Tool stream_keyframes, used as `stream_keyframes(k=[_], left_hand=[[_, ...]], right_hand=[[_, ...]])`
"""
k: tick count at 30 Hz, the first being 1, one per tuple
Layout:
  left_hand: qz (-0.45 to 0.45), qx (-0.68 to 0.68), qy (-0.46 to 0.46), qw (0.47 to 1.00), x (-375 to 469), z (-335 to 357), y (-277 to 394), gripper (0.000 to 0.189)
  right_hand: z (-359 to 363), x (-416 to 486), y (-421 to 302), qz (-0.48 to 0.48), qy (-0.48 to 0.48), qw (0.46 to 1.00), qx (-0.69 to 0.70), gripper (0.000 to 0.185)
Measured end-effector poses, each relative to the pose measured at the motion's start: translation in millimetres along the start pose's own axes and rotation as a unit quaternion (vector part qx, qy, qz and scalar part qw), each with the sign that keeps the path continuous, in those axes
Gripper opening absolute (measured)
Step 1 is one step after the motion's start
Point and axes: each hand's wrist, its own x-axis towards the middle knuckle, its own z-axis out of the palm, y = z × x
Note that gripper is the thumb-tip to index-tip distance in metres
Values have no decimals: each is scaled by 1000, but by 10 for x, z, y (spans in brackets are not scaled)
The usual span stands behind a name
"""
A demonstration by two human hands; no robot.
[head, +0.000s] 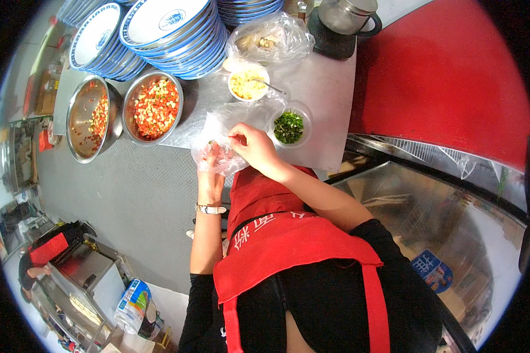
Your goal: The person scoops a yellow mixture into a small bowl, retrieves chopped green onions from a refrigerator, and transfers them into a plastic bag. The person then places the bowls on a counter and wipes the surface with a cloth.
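My left hand [212,158] is inside or under a thin clear plastic bag [223,125] at the edge of the steel table [327,106]. My right hand [251,142] pinches something small by the bag; a bit of red shows at its fingertips, too small to name. Just right of it stands a round container of chopped green onion [289,127]. Behind the bag is a white bowl of minced garlic [248,82] with a metal spoon in it. To the left, two steel bowls hold chopped red and pale yellow pieces, one well filled [154,109], the other [92,118] tilted in view with fewer pieces.
Tall stacks of blue-rimmed plates [172,39] line the back. A knotted or crumpled plastic bag with food [271,39] and a glass pot on a black base [344,26] stand beyond. A red panel [441,84] is at right. Another person [37,264] stands far off at lower left.
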Motion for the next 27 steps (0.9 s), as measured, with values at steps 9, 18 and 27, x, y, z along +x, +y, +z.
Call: stream_keyframes(k=[9, 18, 27], left_hand=[[40, 7, 45, 998, -41, 149, -60, 24], [126, 175, 28, 976, -45, 228, -11, 35], [91, 215, 4, 972, -76, 299, 46, 34]], right_hand=[[-93, -12, -135, -49, 24, 994, -96, 12], [-129, -24, -205, -202, 76, 957, -195, 12], [-12, 45, -25, -174, 73, 980, -66, 12]])
